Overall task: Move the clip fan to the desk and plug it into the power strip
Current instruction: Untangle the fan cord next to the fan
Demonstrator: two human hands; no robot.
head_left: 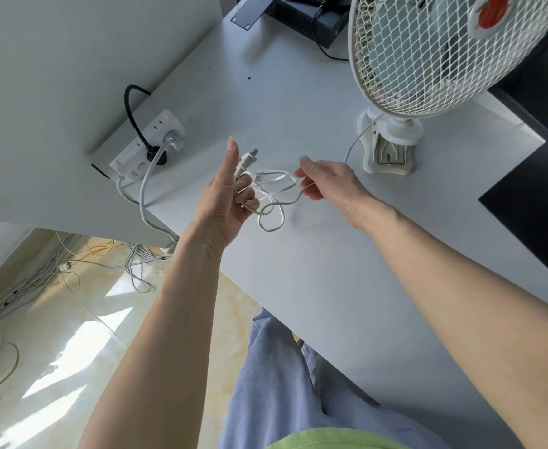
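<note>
Fan [434, 53] stands clipped upright on the desk [298, 286], far right; that half of the task looks done, the plugging remains. Nearest me, my left hand [230, 196] curls shut around the plug [246, 158] and loose coils of cord [271, 196], prongs pointing up and away. Beside it, my right hand [327, 183] pinches the cord where it runs off toward the fan's base. Farther off, left of both hands, the strip [149, 147] lies at the desk's edge, two plugs already seated in it; sockets at its far end appear free. My left hand is the nearer one, and the plug's long axis slants away toward the fan, so I judge it must turn leftward to meet a socket.
</note>
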